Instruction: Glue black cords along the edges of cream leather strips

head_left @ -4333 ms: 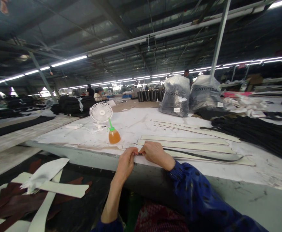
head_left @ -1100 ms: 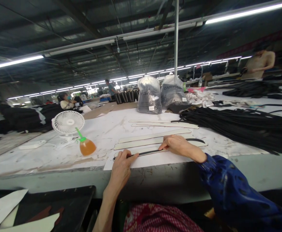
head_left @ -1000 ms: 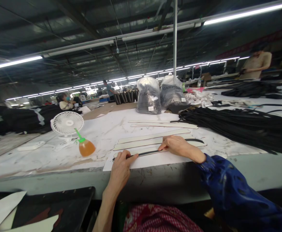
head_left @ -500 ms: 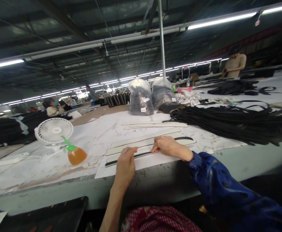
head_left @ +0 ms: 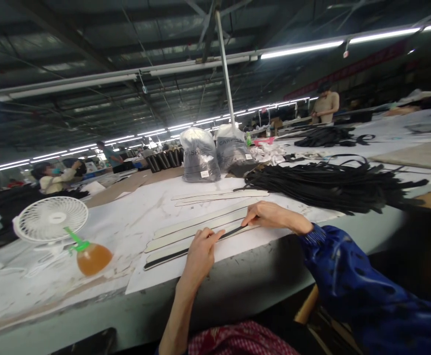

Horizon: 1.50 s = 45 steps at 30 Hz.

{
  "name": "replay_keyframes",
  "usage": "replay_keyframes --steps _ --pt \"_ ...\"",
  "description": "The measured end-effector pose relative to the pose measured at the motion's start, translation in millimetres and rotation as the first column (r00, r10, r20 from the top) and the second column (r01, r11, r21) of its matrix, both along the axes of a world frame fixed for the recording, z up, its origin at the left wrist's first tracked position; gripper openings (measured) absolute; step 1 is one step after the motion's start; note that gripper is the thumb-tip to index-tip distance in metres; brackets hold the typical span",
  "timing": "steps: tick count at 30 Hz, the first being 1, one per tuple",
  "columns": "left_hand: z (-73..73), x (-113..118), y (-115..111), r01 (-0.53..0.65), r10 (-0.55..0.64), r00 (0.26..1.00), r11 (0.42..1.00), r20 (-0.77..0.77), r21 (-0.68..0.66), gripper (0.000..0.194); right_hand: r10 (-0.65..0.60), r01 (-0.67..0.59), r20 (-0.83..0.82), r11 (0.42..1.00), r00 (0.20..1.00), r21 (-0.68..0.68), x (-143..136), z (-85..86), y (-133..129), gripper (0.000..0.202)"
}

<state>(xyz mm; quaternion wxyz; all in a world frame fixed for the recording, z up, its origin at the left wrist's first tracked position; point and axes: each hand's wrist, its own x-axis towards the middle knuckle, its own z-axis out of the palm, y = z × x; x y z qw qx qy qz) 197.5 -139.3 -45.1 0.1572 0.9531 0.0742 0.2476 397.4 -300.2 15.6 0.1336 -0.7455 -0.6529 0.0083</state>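
Observation:
A long narrow black strip [head_left: 167,257] lies along the nearest of several cream-coloured strip pieces [head_left: 171,235] on white paper. My left hand [head_left: 200,251] is on the strip with its fingers curled and its thumb pointing right along it. A short way to the right, my right hand [head_left: 269,216] pinches the same strip between thumb and fingers. The strip's right end is hidden behind that hand. Farther back, thin pale pieces [head_left: 218,196] lie apart from the others.
At left stand a white fan [head_left: 52,219] and a bottle of amber liquid [head_left: 94,259] with a green nozzle. A heap of black straps [head_left: 318,185] spreads at right. Two stuffed plastic bags [head_left: 200,158] stand behind. Co-workers are in the background.
Both hands have shifted right along the black strip, leaving more of its left part uncovered. Its curved right end, visible before, is now behind my right hand. The view has swung right.

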Motion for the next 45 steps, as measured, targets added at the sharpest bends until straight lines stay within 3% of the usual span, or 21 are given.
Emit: replay_keyframes --steps 7,15,20,22,24,26,30,32,35,40,45 --pt "-1.2 2.1 -1.4 -0.042 0.048 0.996 0.995 -0.073 0.089 0.053 0.024 -0.022 -0.031 0.998 0.999 0.055 11.8 -15.0 -8.1 0.030" --pt "-2.2 2.2 0.6 -0.027 0.036 0.997 0.992 -0.067 0.126 0.055 -0.083 0.084 0.018 0.996 0.996 -0.034 -3.6 -2.6 -6.9 0.029" --pt "12.8 5.1 2.0 -0.044 0.049 0.997 0.996 -0.053 0.078 0.045 -0.108 0.112 0.076 0.992 0.991 -0.053 -5.9 0.1 -4.2 0.027" --pt "18.8 14.8 -3.6 -0.049 0.049 0.999 0.999 0.017 0.010 0.040 -0.102 0.108 0.088 0.992 0.991 -0.065 -5.7 0.8 -2.8 0.027" --pt "20.8 30.4 -13.2 0.025 -0.021 0.998 0.998 0.059 -0.064 0.035 -0.102 0.109 0.093 0.991 0.990 -0.074 -6.2 0.7 -1.4 0.027" --pt "18.4 48.7 -23.8 0.097 -0.089 0.994 0.987 0.067 -0.127 0.033 -0.107 0.114 0.095 0.991 0.990 -0.068 -7.4 -0.4 -0.3 0.027" --pt "7.9 74.1 -35.4 0.118 -0.111 0.993 0.977 0.051 -0.177 0.037 -0.077 0.081 0.096 0.996 0.992 -0.037 -5.2 -2.4 -3.2 0.027" --pt "4.3 77.5 -35.1 0.125 -0.120 0.992 0.976 0.039 -0.180 0.038 -0.034 0.035 0.054 0.999 0.998 -0.019 2.7 -0.7 -10.2 0.029" --pt "2.4 76.2 -32.1 0.142 -0.142 0.990 0.974 0.015 -0.177 0.041 -0.020 0.028 -0.136 0.998 0.990 0.053 23.2 3.6 -28.3 0.029" --pt "1.7 73.9 -31.2 0.200 -0.206 0.977 0.974 -0.047 -0.102 0.051 -0.169 0.236 -0.454 0.967 0.875 0.094 54.1 -2.3 -55.5 0.026" --pt "4.2 73.4 -34.9 0.183 -0.184 0.972 0.983 -0.148 -0.022 0.057 -0.294 0.364 -0.519 0.931 0.803 0.036 56.8 -14.4 -58.6 0.024"
